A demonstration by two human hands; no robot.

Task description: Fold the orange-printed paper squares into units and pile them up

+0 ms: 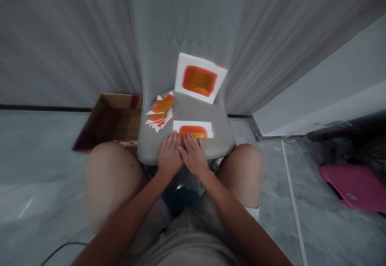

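Observation:
A white sheet of paper with an orange and amber print (pixel 193 126) lies near the front of the grey chair seat (pixel 193 109). On its near edge rests my left hand (pixel 170 153), palm down with the fingers laid flat. My right hand (pixel 194 153) lies flat beside it, also on the near edge, with its thumb against the left hand. The palms hide that edge, so I cannot tell whether it is folded. A fanned pile of folded papers (pixel 159 112) in the same print sits to the left. Behind, a white stack of printed sheets (pixel 200 80) leans against the backrest.
An open cardboard box (pixel 117 117) stands on the floor left of the chair. To the right is a pink plastic stool (pixel 356 185). My knees flank the seat, and grey curtains (pixel 75 37) hang behind. A cable (pixel 66 245) runs along the floor at lower left.

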